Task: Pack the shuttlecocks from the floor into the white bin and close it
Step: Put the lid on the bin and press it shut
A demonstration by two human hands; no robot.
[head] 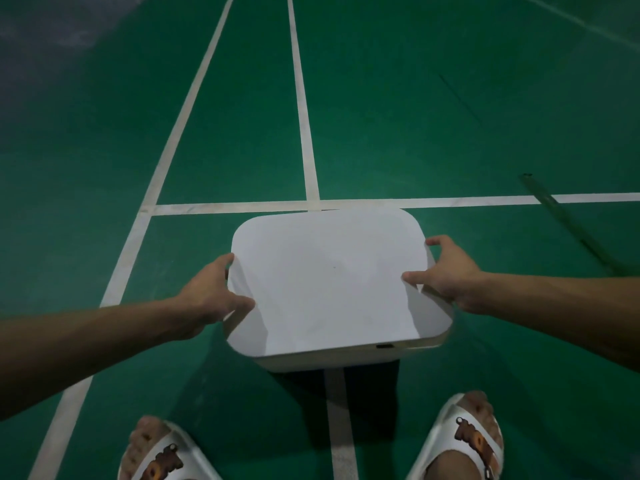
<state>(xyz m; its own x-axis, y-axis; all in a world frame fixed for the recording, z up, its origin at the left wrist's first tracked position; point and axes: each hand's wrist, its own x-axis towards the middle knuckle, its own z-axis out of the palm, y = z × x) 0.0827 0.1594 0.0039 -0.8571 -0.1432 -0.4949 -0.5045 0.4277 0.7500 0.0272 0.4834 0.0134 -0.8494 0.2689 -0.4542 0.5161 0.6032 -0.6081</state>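
A white bin (332,360) stands on the green court floor just ahead of my feet. Its flat white lid (329,278) with rounded corners covers the top, so the inside is hidden. My left hand (211,292) grips the lid's left edge, thumb on top. My right hand (450,271) holds the lid's right edge, thumb on top as well. The lid looks slightly askew on the bin at the near right corner. No shuttlecocks show on the floor.
The green court floor (415,116) carries white lines running away and across. A dark scuff streak (568,223) lies at the right. My two feet in white sandals (467,441) stand close behind the bin.
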